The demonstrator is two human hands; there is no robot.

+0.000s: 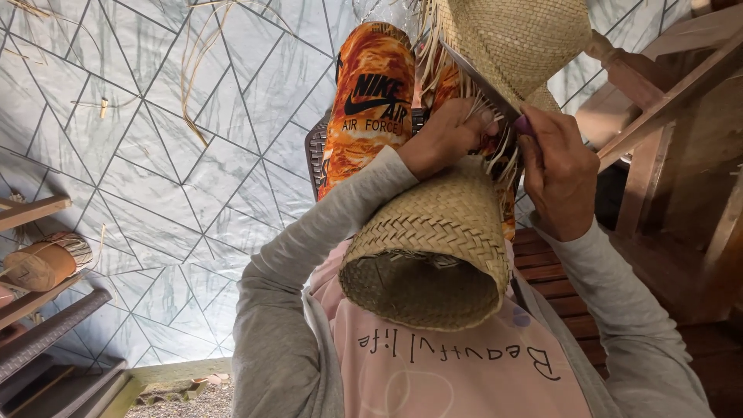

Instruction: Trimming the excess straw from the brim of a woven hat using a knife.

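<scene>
Both hands (445, 139) (559, 174) on woven basket (433, 240)

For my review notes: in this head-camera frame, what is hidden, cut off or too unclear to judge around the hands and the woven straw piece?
- Head view: the left hand has its fingertips buried among loose straw ends, so its grip is unclear.
- The right hand covers a purple-handled blade; how it is held is hidden.
- The tan woven straw tube hides the work's lower edge and the lap.
- The woven straw brim is cut off by the top edge.
</scene>
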